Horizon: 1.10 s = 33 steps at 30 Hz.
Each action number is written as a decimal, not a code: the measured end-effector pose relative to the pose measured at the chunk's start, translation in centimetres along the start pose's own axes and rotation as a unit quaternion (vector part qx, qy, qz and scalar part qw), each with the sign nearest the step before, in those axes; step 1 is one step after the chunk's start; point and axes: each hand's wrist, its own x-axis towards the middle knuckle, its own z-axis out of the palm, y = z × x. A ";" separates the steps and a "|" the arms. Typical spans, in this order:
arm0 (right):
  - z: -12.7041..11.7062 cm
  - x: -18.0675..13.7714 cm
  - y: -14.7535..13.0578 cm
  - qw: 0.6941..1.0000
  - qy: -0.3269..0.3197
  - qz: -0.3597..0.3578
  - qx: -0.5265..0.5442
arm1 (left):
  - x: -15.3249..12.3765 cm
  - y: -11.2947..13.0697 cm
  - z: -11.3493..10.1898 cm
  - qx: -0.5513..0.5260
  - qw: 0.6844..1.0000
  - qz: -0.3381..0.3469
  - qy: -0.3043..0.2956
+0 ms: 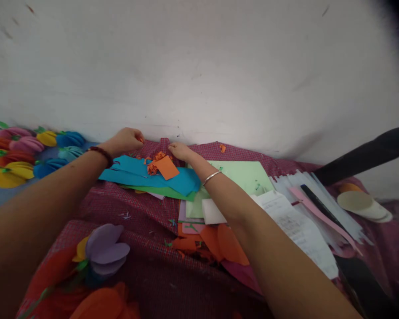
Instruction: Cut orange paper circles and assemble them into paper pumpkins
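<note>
My left hand (128,139), with a dark red bead bracelet at the wrist, is raised near the wall with its fingers curled in. A small scrap of orange paper (141,139) appears at its fingertips. My right hand (180,152), wearing a silver bangle, has its fingers pinched together low over the checked cloth; whatever they hold is too small to make out. Between and below the hands, orange paper scraps (154,166) and an orange paper square (167,167) lie on blue paper sheets (136,172).
Finished paper flowers (11,173) crowd the left; a purple paper flower (107,250) lies nearer. Pale green sheets (242,175), orange paper petals (229,243), a handwritten page (297,230) and white sticks (287,181) spread rightward over red checked cloth (139,212). A wall (199,75) rises behind.
</note>
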 end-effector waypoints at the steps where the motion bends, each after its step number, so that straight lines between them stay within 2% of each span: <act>1: 0.0 -0.1 0.1 1.000 0.009 0.001 0.009 | -1.0 -0.1 -0.7 -0.018 1.000 0.013 0.001; 3: 0.1 -0.2 0.3 0.999 0.020 0.003 0.026 | -2.9 -0.4 -1.4 -0.036 0.996 0.046 -0.064; 6: 0.1 -0.1 0.3 0.999 0.032 0.005 0.044 | -4.6 -0.7 -1.0 -0.007 0.971 0.084 -0.222; 7: 0.1 0.0 0.2 0.998 0.038 0.007 0.051 | -4.7 -0.6 -0.6 0.007 0.968 0.090 -0.233; 8: 0.0 0.0 0.2 0.997 0.044 0.011 0.060 | -4.5 -0.4 -0.2 0.015 0.972 0.094 -0.214; 12: -0.4 -0.2 0.3 0.993 0.059 0.020 0.102 | -2.2 1.8 2.1 0.000 0.992 0.117 -0.048; 14: -0.6 -0.4 0.5 0.991 0.059 0.027 0.120 | -0.9 3.2 3.4 0.011 0.989 0.142 -0.030; 19: -1.2 -0.2 0.9 0.992 0.065 0.065 0.091 | 0.9 5.0 5.8 0.089 0.978 0.164 -0.095; 23: -0.9 0.4 1.0 0.995 0.073 0.066 0.026 | 0.3 4.9 6.2 0.121 0.968 0.156 -0.155; 26: -0.3 0.8 0.7 0.995 0.079 0.062 0.003 | -1.2 4.9 6.0 0.126 0.956 0.168 -0.203; 30: -0.1 1.1 0.3 0.993 0.096 0.068 -0.007 | -4.6 5.0 6.1 0.140 0.939 0.180 -0.258; 33: -0.4 1.3 0.1 0.991 0.117 0.068 -0.016 | -7.7 5.2 6.5 0.136 0.936 0.186 -0.264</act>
